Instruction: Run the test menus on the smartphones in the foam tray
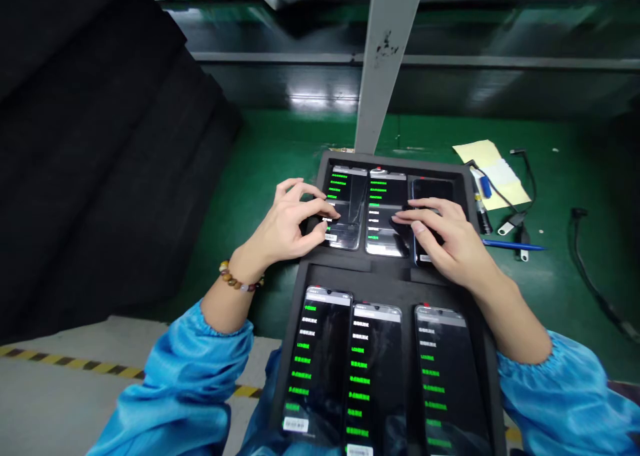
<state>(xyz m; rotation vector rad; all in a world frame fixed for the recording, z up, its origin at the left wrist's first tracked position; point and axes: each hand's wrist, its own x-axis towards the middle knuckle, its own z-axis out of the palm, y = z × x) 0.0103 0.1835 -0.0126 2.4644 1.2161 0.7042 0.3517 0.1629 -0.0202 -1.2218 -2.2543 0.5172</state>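
A black foam tray (380, 277) holds two rows of phones with mostly green text lists on dark screens. My left hand (295, 224), fingers apart, reaches over the back-left phone (347, 209), one fingertip at its screen. Over the back-middle phone (387, 213) are the fingertips of my right hand (443, 236), spread and holding nothing. That hand partly covers the back-right phone (433, 189), whose screen is dark. Nearer me lie the front-left phone (320, 363), the front-middle phone (373, 376) and the front-right phone (450, 376).
Right of the tray lie a yellow paper (480, 153), a black marker (483, 217), a blue pen (515, 245), short cables with white plugs (507, 228) and a black cable (583, 263). A grey post (387, 63) rises behind the tray. Black foam sheets (100, 143) stand left.
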